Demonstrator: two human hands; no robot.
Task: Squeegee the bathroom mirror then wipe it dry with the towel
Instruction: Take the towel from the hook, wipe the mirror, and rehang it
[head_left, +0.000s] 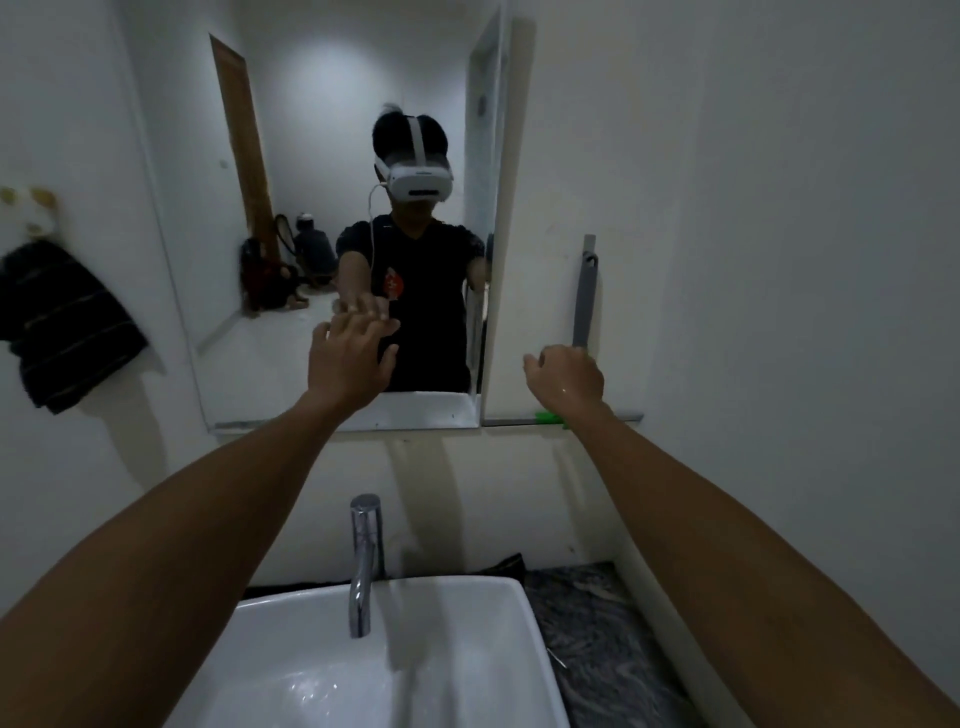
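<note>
The bathroom mirror (322, 182) hangs on the wall above the sink and reflects a person with a white headset. My left hand (350, 358) is open, its spread fingertips meeting their reflection low on the glass. A grey squeegee (586, 291) hangs upright on the wall just right of the mirror, with its blade (613, 417) lying level at the bottom and a green part beside it. My right hand (566, 376) is curled around the lower end of the squeegee's handle. A dark striped towel (67, 322) hangs on wall hooks at the far left.
A white square sink (467, 613) with a chrome tap (365, 561) stands directly below my arms. A dark marbled countertop (597, 623) runs to the right of the sink. White walls close in on both sides.
</note>
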